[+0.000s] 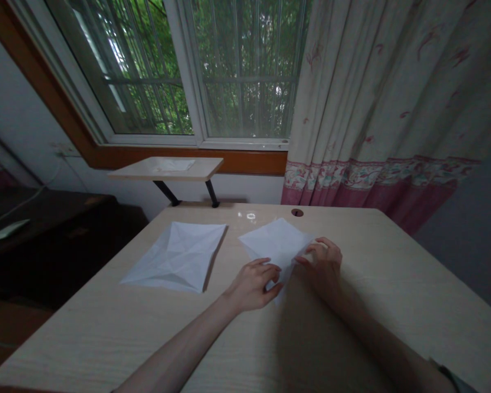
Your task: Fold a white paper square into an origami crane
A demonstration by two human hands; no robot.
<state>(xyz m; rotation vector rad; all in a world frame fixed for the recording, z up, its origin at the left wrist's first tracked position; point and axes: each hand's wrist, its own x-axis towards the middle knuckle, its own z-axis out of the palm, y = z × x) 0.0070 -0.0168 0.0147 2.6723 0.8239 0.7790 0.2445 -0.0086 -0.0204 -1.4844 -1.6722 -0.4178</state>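
Prob. folding paper (277, 240): L hand (252, 285) curled on it, R hand (324, 265) narrow at its R edge (can't tell if either grips); next move needs edges aligned.

No text, label, brand, number or sign could be read. On the counter (393, 262), to the left of the round hole (297, 213), showed a few small pale marks (251, 216) — one of them roughly ring-shaped — too small to tell whether they were print, stickers or glare. The curtain (376, 109), beyond the round hole and stretching to its right, bore reddish printed motifs — decoration rather than legible lettering.
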